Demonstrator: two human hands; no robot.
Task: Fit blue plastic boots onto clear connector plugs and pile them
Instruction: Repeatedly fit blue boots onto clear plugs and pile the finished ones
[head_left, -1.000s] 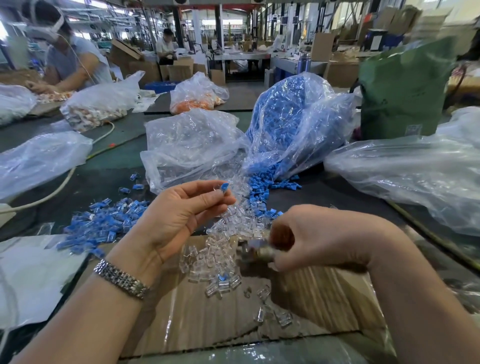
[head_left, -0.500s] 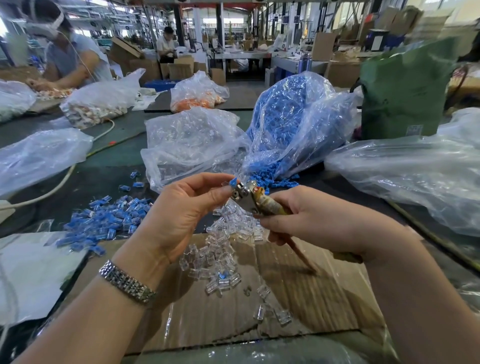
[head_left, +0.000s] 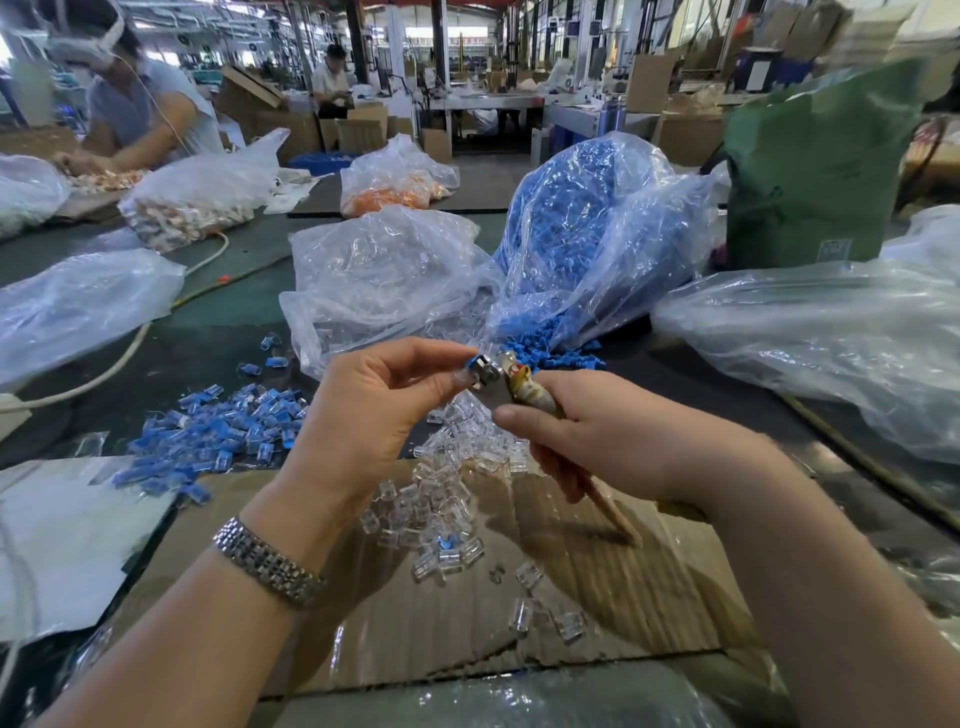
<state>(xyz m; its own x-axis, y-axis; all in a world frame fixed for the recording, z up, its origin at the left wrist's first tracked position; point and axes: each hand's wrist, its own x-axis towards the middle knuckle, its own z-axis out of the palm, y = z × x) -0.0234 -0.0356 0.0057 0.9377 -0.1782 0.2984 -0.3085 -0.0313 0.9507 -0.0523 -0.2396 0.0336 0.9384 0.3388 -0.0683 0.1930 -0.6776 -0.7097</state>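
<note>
Two large clear bags sit at the back of the dark table: the bag of blue boots on the right, its mouth spilling boots toward the hands, and the bag of clear plugs just beside it on the left. Nearer, a sheet of cardboard lies under both forearms, with a loose heap of clear plugs spread across its far edge. To the left of the cardboard lies the pile of fitted blue pieces, well apart from both hands. The left hand is raised above the clear heap, wrist bent back and wearing a metal watch, its thumb and forefinger pinching a small blue boot at the fingertips. The right hand is curled around a hand tool, whose metal head touches the pinched piece while a thin handle sticks out below the palm, slanting down toward the cardboard.
</note>
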